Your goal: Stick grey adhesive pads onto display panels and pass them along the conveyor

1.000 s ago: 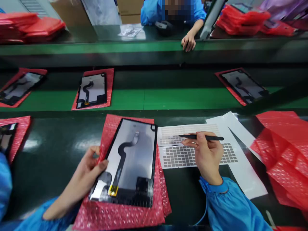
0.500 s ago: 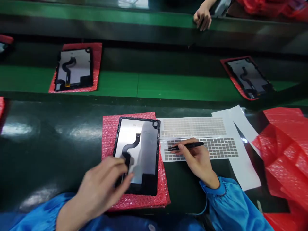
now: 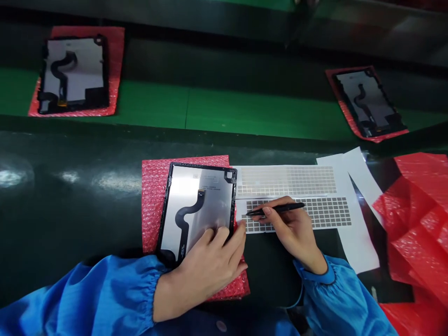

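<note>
Black tweezers (image 3: 289,208) are held in my right hand (image 3: 292,233), their tips over the left part of a sheet of small grey square stickers (image 3: 329,212). My left hand (image 3: 213,261) reaches across the lower part of a tablet screen panel (image 3: 213,205), fingers slightly apart. Its index fingertip is at the lower left corner of the sticker sheet; whether it presses the sheet I cannot tell. The panel lies back side up on a red bubble-wrap bag (image 3: 153,200), showing a silvery back and a curved black flex cable (image 3: 182,217). My hand and sleeve hide its lower edge.
Beyond the bench edge, a green belt (image 3: 217,109) carries two similar panels (image 3: 84,70) (image 3: 367,100) on red bubble-wrap. White paper (image 3: 357,252) lies under the sticker sheet's right end. Crumpled red bags (image 3: 416,224) cover the bench at far right.
My left hand has moved right across the panel, to the sticker sheet's edge. The tweezers stay over the sheet in my right hand. The view has shifted, and the co-worker's hand is largely out of frame.
</note>
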Demonstrator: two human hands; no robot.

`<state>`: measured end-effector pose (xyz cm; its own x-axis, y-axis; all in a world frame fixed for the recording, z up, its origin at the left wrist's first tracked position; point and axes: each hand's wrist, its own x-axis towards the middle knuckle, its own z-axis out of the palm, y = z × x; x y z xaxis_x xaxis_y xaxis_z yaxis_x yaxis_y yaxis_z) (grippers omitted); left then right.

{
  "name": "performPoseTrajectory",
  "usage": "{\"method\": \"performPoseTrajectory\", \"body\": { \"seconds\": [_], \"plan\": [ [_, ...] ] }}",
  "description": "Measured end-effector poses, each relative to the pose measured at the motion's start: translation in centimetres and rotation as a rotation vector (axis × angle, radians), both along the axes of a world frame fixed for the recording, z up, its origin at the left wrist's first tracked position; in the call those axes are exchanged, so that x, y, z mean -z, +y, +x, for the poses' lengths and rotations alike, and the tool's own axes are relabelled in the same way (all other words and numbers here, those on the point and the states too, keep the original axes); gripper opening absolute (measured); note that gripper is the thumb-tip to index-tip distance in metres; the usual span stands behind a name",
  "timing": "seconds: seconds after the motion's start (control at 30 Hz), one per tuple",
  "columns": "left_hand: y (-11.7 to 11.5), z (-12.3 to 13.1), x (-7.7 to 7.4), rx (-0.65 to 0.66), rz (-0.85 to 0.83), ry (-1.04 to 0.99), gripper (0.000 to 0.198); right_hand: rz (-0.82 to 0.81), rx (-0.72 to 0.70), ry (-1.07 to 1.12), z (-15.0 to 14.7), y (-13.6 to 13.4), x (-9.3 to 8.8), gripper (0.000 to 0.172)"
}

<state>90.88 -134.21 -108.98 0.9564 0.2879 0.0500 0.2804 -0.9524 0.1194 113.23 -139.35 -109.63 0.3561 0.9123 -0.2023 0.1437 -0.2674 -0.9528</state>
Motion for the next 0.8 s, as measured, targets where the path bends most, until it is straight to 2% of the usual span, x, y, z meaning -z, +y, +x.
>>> {"method": "performPoseTrajectory", "body": {
  "seconds": [0.27, 0.6, 0.8],
  "plan": [
    [-0.2, -0.1, -0.1, -0.044, -0.027, -0.018, 0.052, -0.027, 0.05, 0.053, 0.1, -0.1, 0.0, 0.021],
    [0.0, 0.1, -0.2, -0.049, -0.039, -0.028, 0.05, -0.021, 0.018, 0.062, 0.1, 0.1, -0.2, 0.018],
    [0.0, 0.0, -0.2, -0.042, -0.051, -0.025, 0.051, 0.018, 0.149, 0.174, -0.6, 0.9, -1.1, 0.025]
  ]
}}
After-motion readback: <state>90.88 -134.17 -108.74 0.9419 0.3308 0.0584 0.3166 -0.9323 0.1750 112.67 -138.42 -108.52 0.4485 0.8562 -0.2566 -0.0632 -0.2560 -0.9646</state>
